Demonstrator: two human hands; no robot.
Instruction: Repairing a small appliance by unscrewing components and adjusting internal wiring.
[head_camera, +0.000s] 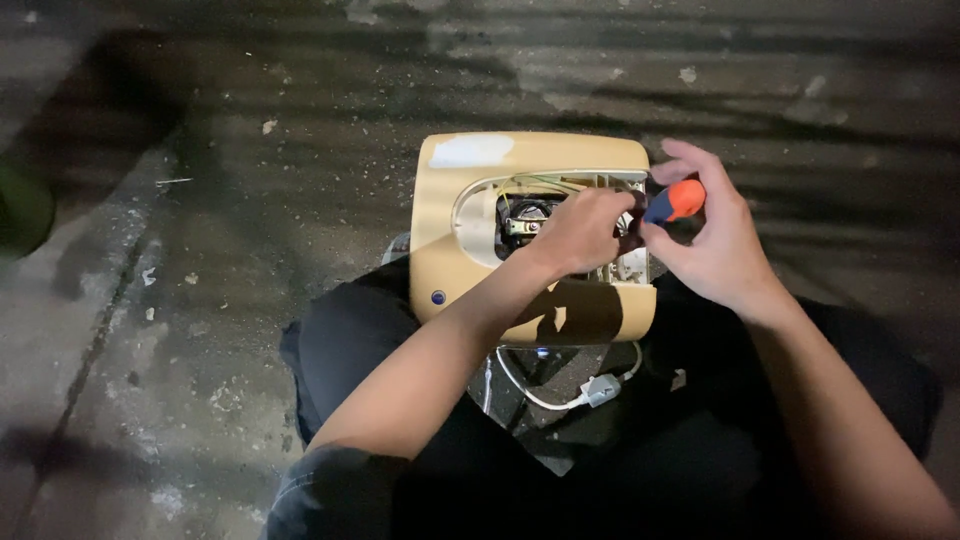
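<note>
So biggest thing first: the housing, a yellowish plastic shell of some small appliance, sits propped on the person's lap over the concrete floor, with its oval opening facing up. It looks like a stiff, hollow moulding, probably light for its size and a bit brittle at the cut-out edge, so I'd steady it by the solid outer rim rather than by the thin lip around the hole. Inside the opening there's a motor and some thin wires, which look easy to snag or snap. A white cord with a small plug hangs out below, limp and floppy.

The left hand is curled down into the opening, fingers bunched on something inside; I can't tell exactly what. The right hand pinches a screwdriver by its orange and blue handle, which looks grippy, tip pointing into the shell.
</note>
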